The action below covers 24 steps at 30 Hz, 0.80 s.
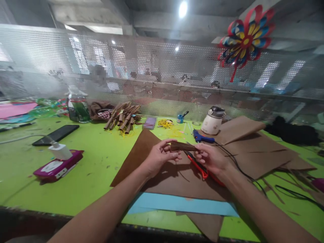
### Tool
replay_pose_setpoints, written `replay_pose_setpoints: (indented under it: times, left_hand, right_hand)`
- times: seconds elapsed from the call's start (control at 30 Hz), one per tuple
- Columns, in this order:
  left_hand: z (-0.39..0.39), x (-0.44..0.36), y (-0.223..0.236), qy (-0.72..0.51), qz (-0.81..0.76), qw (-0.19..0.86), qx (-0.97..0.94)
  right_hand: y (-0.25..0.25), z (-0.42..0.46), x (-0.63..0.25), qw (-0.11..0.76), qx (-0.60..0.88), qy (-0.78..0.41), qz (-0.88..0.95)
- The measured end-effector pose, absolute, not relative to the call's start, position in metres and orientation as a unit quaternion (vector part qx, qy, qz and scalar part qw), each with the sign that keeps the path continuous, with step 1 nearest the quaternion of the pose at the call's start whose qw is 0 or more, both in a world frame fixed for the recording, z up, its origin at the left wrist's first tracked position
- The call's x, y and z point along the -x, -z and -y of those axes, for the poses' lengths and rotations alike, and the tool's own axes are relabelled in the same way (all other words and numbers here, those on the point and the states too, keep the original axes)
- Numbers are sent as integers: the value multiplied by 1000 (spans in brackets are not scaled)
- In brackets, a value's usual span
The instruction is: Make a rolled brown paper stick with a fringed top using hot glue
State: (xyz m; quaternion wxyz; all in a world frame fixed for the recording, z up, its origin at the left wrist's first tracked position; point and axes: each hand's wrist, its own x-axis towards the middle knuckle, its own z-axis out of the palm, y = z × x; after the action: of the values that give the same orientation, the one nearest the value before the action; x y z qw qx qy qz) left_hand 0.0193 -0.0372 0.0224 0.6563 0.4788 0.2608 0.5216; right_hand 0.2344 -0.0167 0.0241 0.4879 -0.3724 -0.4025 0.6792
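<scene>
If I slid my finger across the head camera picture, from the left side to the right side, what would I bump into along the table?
Pink sheet → white plug → brown rolls → left hand → pleated brown bundle → right hand → black heap.

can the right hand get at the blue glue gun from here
Probably yes: the blue glue gun lies just beyond the right hand, with nothing seen standing between them, though that hand is holding the pleated brown bundle.
</scene>
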Motion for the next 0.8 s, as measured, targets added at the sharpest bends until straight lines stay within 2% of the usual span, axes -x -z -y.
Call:
replay_pose_setpoints:
  times: [0.27, 0.47, 0.63, 0.8]
  left_hand:
    - [33, -16, -24, -588, -282, 572, -497]
    - [31, -13, -25, -610, -261, 588, -463]
    - [30, -11, -25, -583, -262, 624, -450]
    - [34, -13, -26, -548, -319, 594, -495]
  right_hand:
    - [-23, 31, -220, 470, 367, -696, 400]
    - [-20, 36, -216, 430, 369, -701, 433]
    - [-19, 42, -212, 394, 369, -701, 467]
    - [-18, 48, -203, 402, 357, -700, 469]
